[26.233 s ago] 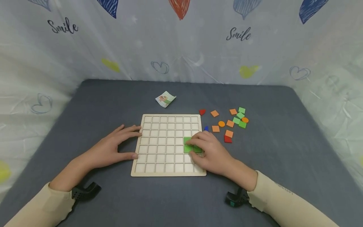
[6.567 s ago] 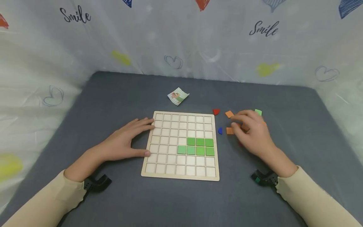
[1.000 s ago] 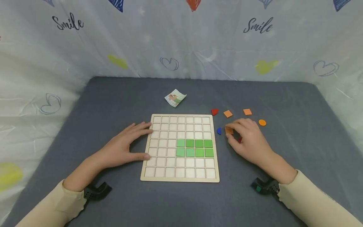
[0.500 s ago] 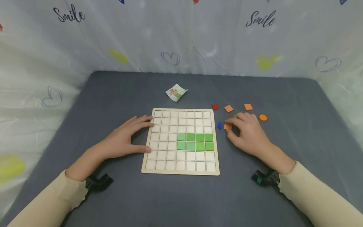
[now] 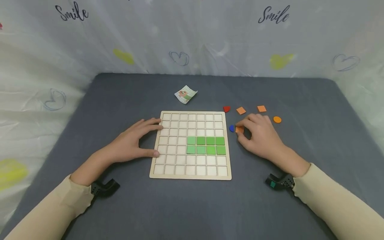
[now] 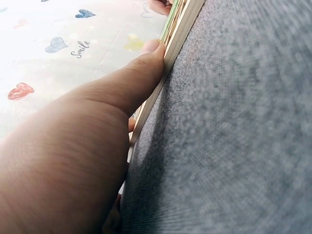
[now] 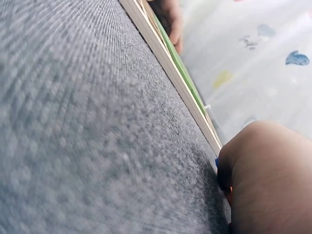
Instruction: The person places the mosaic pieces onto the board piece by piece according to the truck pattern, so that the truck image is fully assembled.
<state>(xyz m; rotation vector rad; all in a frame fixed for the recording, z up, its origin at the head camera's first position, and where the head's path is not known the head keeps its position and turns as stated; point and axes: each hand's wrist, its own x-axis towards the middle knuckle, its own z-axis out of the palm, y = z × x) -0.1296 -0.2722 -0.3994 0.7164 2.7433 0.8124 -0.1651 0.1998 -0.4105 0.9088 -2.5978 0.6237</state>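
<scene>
A pale wooden grid board [image 5: 180,177] lies on the table, with two rows of green square tiles [image 5: 211,141] in its right half. My left hand [image 5: 129,141] rests at the board's left edge, fingers and thumb spread along it; in the left wrist view the thumb [image 6: 131,80] touches the rim. To the right of the board, my right hand [image 5: 261,136] pinches an orange square tile [image 5: 239,129] between fingertips and thumb, low at the table. A blue semicircular tile [image 5: 232,128] sits between that tile and the board. The right wrist view mostly hides the orange tile behind the hand.
Beyond the right hand lie a red tile [image 5: 226,109], two orange squares, one nearer [image 5: 241,110] and one farther right, and an orange round tile [image 5: 277,119]. A small printed pattern card [image 5: 186,94] lies behind the board. A patterned curtain [image 5: 192,40] hangs behind the table.
Since the oldest frame, more green tiles have come onto the board and the loose green ones have left the right side. In the last second my right hand slid the orange square slightly left.
</scene>
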